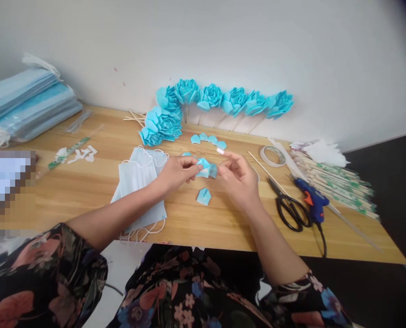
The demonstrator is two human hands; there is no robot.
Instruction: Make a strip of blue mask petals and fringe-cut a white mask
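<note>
My left hand [178,172] pinches a folded light-blue fabric petal [203,166] between thumb and fingers. Just to its right, my right hand [238,175] has its index finger stretched out and the thumb close to the petal's edge. Something white covers or sits at that index fingertip. A second folded petal [203,196] lies on the table below the hands. Beyond them, several small blue petals [208,139] are laid in an arc. Another blue piece is partly hidden behind my left hand.
Finished blue flowers [211,96] on sticks line the wall. Face masks [139,182] lie left of centre, with stacked mask packs [28,102] farther left. To the right are scissors [291,212], a glue gun [312,200], a tape roll [273,156] and wrapped sticks [339,182].
</note>
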